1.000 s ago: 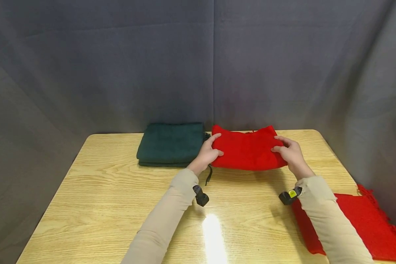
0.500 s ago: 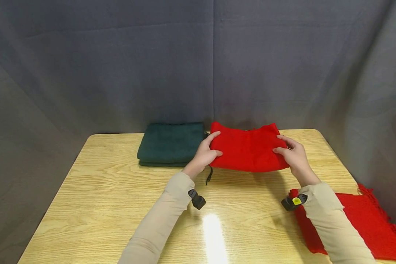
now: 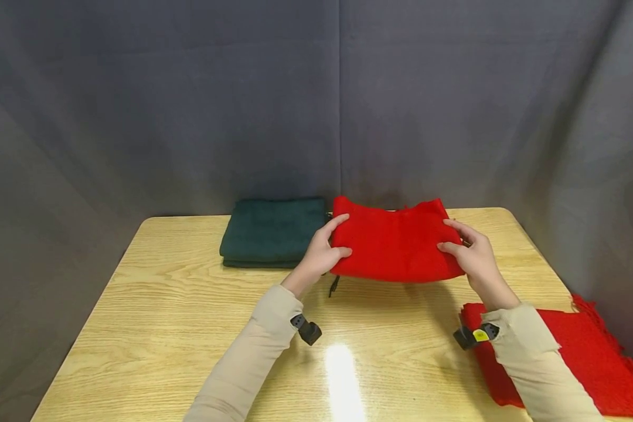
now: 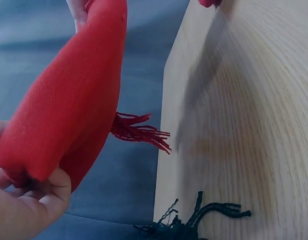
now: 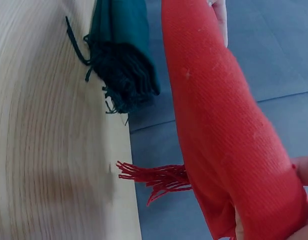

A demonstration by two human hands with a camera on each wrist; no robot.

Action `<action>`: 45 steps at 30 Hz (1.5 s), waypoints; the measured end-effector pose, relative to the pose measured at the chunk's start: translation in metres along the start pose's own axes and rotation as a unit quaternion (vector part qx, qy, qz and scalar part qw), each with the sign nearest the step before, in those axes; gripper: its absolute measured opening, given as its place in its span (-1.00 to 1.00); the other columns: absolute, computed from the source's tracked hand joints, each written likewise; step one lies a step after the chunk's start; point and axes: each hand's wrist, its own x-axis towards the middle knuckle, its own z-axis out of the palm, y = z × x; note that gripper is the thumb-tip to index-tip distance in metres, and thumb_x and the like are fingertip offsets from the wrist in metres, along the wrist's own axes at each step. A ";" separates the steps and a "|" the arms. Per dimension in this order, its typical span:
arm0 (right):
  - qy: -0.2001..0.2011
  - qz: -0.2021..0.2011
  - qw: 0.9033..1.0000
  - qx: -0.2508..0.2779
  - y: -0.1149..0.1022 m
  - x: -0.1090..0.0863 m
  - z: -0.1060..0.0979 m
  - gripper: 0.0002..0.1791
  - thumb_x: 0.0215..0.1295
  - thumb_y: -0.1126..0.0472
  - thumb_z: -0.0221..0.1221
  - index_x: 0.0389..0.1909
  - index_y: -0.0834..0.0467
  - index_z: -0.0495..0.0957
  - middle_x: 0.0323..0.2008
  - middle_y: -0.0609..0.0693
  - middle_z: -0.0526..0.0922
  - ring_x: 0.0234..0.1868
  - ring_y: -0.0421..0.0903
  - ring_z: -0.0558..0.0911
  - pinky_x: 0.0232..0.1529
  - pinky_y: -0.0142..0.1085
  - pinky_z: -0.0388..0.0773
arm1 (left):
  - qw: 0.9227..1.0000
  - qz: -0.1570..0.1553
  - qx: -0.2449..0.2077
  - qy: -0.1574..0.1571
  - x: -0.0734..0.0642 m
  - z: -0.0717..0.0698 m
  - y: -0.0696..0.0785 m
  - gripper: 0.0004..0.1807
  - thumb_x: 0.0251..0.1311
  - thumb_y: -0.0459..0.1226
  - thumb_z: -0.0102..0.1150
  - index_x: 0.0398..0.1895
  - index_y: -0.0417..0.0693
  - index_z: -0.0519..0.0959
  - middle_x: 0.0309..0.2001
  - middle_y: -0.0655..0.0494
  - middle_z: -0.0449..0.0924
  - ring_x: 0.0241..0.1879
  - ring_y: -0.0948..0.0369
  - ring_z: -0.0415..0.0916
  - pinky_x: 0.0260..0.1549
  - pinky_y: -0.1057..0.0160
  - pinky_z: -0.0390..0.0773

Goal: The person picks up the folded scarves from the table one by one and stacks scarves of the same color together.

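A folded red scarf is held up over the far part of the table, its middle sagging slightly. My left hand grips its left end, thumb on the near face. At the right end, my right hand pinches it in the same way. Both wrist views show red fringe sticking out from the scarf's underside, with a gap between the scarf and the tabletop. Fingers behind the cloth are partly hidden. Just left of my left hand lies a folded dark green scarf, its fringe at its right end.
A second red scarf, folded and fringed, lies at the table's right front, partly beneath my right forearm. The wooden table ends at the back against a grey curtain. Glare marks the table's front middle.
Both hands have drawn slightly back toward me and a little farther apart, bringing the red scarf along. The green scarf and the other red scarf stay where they were.
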 end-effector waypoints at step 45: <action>-0.049 -0.039 0.998 0.020 -0.018 -0.061 0.009 -0.41 0.22 0.33 0.12 0.29 0.09 0.24 -0.01 -0.04 0.36 -0.23 -0.28 0.55 -0.31 -0.35 0.56 | 0.997 0.067 -0.030 -0.025 -0.061 -0.029 0.022 -0.29 -0.06 -0.60 0.12 0.25 -0.07 0.30 0.02 -0.09 0.39 -0.12 0.02 0.41 -0.26 0.16 0.56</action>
